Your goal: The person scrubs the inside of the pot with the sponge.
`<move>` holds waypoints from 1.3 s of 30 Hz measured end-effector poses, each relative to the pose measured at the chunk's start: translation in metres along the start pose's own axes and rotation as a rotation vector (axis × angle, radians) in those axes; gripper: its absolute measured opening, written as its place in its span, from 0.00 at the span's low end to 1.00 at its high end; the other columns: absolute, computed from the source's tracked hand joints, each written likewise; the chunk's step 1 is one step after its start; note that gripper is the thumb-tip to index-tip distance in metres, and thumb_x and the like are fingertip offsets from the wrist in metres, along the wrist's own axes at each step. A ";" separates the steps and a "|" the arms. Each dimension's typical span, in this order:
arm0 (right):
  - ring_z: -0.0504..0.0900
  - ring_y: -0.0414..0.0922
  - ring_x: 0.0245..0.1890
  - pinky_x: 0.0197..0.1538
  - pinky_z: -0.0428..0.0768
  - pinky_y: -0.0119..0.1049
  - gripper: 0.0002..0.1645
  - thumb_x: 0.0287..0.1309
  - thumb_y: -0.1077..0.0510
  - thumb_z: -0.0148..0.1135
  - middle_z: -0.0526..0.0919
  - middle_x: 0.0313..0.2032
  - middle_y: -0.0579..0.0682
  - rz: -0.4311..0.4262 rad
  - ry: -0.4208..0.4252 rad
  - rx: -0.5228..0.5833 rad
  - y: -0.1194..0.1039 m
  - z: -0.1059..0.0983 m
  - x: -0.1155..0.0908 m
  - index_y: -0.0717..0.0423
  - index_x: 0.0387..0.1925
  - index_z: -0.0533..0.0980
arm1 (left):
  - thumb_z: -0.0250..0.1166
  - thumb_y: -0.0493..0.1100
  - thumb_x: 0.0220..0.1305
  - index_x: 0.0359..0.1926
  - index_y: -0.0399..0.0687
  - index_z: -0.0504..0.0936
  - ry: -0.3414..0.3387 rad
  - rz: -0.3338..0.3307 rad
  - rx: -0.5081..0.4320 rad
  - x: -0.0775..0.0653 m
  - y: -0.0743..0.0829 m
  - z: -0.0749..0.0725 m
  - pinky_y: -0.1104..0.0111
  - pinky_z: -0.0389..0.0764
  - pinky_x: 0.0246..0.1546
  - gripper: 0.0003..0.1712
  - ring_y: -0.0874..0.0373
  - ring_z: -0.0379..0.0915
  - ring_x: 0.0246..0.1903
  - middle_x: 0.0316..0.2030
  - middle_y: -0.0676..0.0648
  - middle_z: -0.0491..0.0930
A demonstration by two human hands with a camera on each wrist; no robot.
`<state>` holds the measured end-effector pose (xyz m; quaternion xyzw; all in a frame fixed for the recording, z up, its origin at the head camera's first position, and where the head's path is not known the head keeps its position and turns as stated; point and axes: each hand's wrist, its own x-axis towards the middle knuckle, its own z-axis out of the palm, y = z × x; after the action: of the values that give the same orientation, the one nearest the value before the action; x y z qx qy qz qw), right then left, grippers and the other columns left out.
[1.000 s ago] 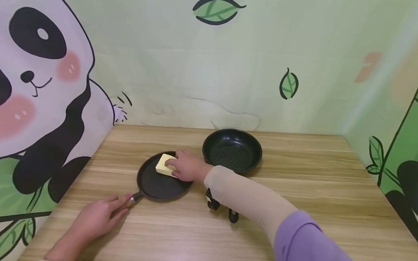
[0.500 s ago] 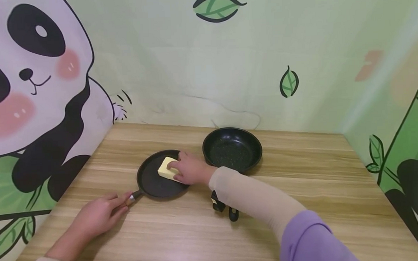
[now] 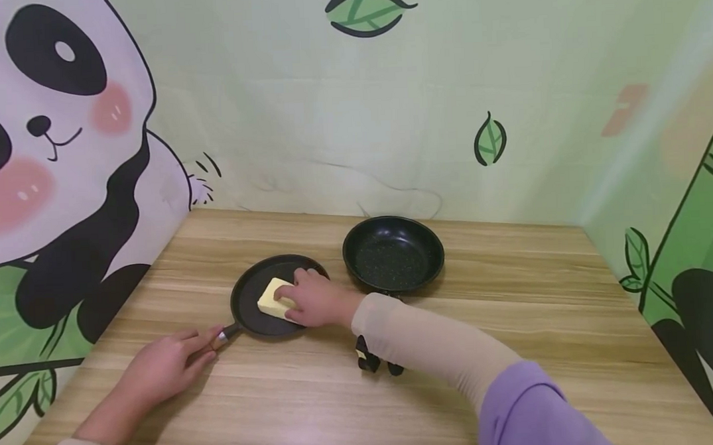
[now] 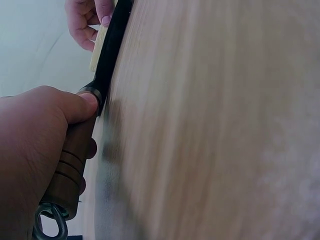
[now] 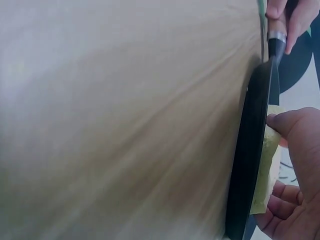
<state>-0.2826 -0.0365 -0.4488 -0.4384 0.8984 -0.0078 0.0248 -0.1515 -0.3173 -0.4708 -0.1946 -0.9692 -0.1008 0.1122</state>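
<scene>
A flat black frying pan (image 3: 248, 300) lies on the table, its handle pointing to the near left. The left hand (image 3: 162, 367) grips the wooden handle (image 4: 70, 155), thumb close to the metal collar. Inside the pan, the right hand (image 3: 324, 300) holds a pale yellow sponge (image 3: 270, 299) between thumb and fingers, against the cooking surface. From the side, the right wrist view shows the sponge (image 5: 265, 170) touching the pan's face, with thumb and fingers at its two ends. Part of the pan's right side is hidden behind the right hand.
A deeper black frying pan (image 3: 394, 254) stands to the right of the flat one, near the back wall (image 3: 268, 120). The right forearm (image 3: 433, 338) passes over its handle. Bare wooden tabletop (image 3: 527, 288) shows at the right.
The right hand has moved the sponge across the pan toward the near side and slightly left. The left hand keeps its hold on the handle, nearly still.
</scene>
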 end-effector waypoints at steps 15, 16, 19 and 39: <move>0.69 0.43 0.41 0.41 0.72 0.34 0.24 0.71 0.41 0.57 0.74 0.45 0.50 -0.045 0.021 -0.001 -0.028 0.000 0.009 0.34 0.65 0.73 | 0.73 0.45 0.60 0.59 0.49 0.84 0.005 0.022 0.006 0.001 -0.001 -0.002 0.57 0.74 0.23 0.25 0.63 0.69 0.22 0.28 0.57 0.76; 0.69 0.43 0.41 0.41 0.73 0.34 0.24 0.71 0.41 0.57 0.74 0.45 0.50 -0.045 0.022 -0.006 -0.029 0.001 0.010 0.34 0.66 0.73 | 0.73 0.45 0.60 0.59 0.49 0.84 0.010 0.026 0.007 0.001 -0.001 -0.002 0.57 0.74 0.23 0.25 0.62 0.69 0.22 0.28 0.56 0.76; 0.70 0.43 0.41 0.42 0.73 0.34 0.24 0.71 0.41 0.57 0.74 0.46 0.50 -0.036 0.028 -0.013 -0.033 0.002 0.013 0.34 0.66 0.73 | 0.74 0.44 0.59 0.59 0.49 0.85 0.030 0.045 0.011 0.001 -0.002 0.000 0.56 0.76 0.23 0.25 0.61 0.73 0.23 0.29 0.56 0.78; 0.72 0.44 0.40 0.43 0.76 0.35 0.25 0.72 0.39 0.52 0.78 0.48 0.52 0.064 0.073 -0.144 -0.041 0.007 0.048 0.33 0.67 0.73 | 0.75 0.42 0.55 0.57 0.48 0.86 0.084 0.124 0.030 0.000 -0.009 0.003 0.62 0.70 0.20 0.25 0.66 0.65 0.21 0.28 0.60 0.73</move>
<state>-0.2796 -0.0996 -0.4566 -0.4097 0.9104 0.0414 -0.0393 -0.1553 -0.3247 -0.4748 -0.2480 -0.9512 -0.0870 0.1615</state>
